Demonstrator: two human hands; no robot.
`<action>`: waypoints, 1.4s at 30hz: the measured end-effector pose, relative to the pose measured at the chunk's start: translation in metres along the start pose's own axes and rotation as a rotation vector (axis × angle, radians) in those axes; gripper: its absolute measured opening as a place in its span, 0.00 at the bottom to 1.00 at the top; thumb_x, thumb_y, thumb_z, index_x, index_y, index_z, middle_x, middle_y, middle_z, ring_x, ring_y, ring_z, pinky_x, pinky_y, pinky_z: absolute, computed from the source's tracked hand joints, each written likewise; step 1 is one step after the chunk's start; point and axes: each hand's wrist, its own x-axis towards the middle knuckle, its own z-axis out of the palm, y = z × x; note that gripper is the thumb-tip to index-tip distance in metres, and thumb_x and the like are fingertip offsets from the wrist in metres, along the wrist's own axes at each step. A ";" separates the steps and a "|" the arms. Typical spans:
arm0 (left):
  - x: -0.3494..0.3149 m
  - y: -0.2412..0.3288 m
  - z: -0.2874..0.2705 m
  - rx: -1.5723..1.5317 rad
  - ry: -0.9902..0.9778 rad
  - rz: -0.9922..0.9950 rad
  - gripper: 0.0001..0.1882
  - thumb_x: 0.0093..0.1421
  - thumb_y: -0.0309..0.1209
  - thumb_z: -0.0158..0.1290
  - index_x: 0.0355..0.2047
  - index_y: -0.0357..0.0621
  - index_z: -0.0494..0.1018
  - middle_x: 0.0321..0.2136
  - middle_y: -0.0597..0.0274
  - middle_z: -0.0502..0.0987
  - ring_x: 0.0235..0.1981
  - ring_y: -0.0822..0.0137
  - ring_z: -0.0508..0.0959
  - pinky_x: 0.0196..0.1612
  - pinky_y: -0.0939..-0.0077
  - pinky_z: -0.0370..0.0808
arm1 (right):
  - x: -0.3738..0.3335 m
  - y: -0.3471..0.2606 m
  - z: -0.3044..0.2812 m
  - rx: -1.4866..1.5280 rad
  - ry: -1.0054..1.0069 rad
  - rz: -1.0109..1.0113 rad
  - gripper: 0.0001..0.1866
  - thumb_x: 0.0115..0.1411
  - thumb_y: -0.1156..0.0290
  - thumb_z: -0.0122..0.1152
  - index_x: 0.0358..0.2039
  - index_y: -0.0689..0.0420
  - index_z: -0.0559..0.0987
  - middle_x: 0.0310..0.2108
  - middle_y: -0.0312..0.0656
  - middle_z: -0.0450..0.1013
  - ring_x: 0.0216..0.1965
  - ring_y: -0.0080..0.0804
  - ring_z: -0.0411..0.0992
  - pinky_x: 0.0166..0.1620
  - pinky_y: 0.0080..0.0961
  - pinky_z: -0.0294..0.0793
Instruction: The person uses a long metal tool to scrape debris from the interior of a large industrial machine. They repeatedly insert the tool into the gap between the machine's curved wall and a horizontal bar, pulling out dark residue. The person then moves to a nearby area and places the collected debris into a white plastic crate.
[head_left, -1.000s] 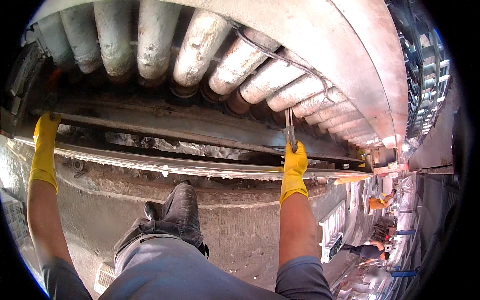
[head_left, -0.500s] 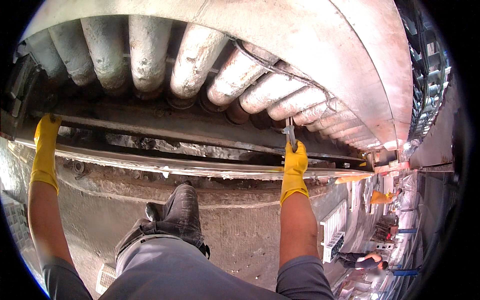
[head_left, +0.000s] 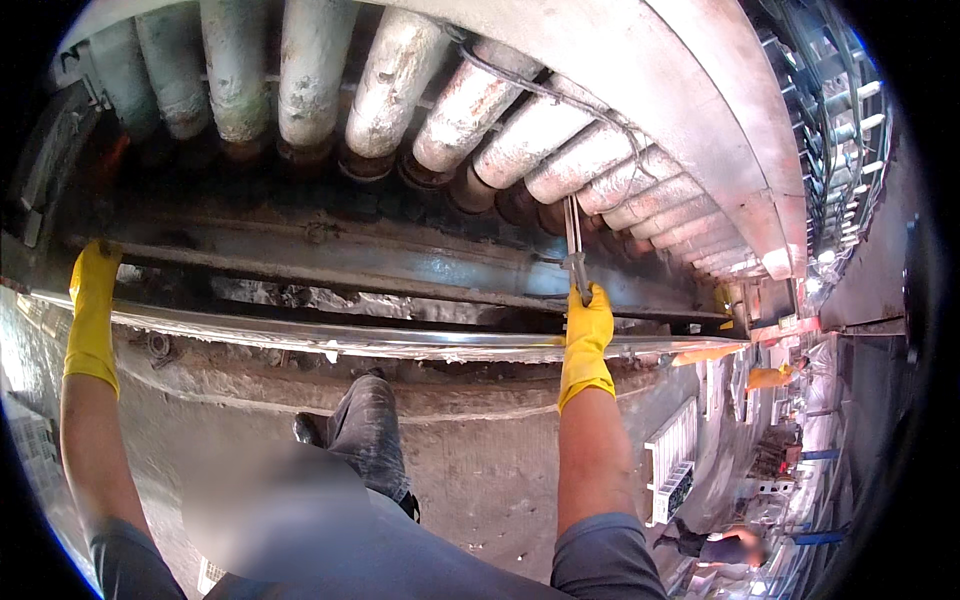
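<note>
Both of my hands wear yellow rubber gloves. At the far left, my left hand (head_left: 95,272) is closed over the end of a long, grimy metal beam (head_left: 330,245), its fingertips partly hidden. My right hand (head_left: 587,325) is closed around a slim metal tool that looks like tongs (head_left: 573,240). Two thin parallel prongs point away from me, over the beam and toward the row of thick pale cylinders (head_left: 505,150). The tips end just below one cylinder; whether they touch anything cannot be made out. A bright metal rail (head_left: 430,342) runs below both hands.
A dark slot (head_left: 420,312) with pale debris lies between beam and rail. A large curved metal housing (head_left: 690,110) overhangs the cylinders. White crates (head_left: 672,455) stand on the floor at right. Another person (head_left: 725,547) is at the lower right. A cable (head_left: 545,90) hangs across the cylinders.
The view has shifted, and more of the beam's upper face shows. More of the tool's prongs is visible beyond my right hand. Both hands stay at nearly the same places.
</note>
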 end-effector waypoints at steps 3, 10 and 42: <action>-0.007 0.000 0.002 -0.033 0.033 0.014 0.24 0.61 0.51 0.58 0.40 0.39 0.79 0.37 0.42 0.83 0.44 0.40 0.82 0.44 0.52 0.77 | -0.002 0.012 -0.004 0.011 -0.003 0.029 0.21 0.61 0.50 0.66 0.50 0.48 0.82 0.43 0.42 0.82 0.44 0.44 0.81 0.47 0.36 0.78; -0.010 0.002 -0.004 0.022 -0.111 -0.078 0.26 0.61 0.49 0.59 0.50 0.42 0.79 0.47 0.42 0.82 0.52 0.42 0.80 0.53 0.53 0.77 | -0.013 0.005 -0.012 0.049 -0.006 0.017 0.21 0.61 0.51 0.67 0.50 0.49 0.82 0.41 0.44 0.82 0.43 0.45 0.81 0.47 0.37 0.78; -0.117 -0.045 -0.021 -0.076 -0.072 -0.090 0.24 0.62 0.47 0.58 0.47 0.40 0.79 0.42 0.41 0.83 0.46 0.43 0.82 0.47 0.58 0.77 | -0.092 0.052 -0.057 0.126 -0.072 0.103 0.24 0.63 0.53 0.68 0.55 0.50 0.80 0.40 0.40 0.82 0.38 0.33 0.80 0.45 0.30 0.77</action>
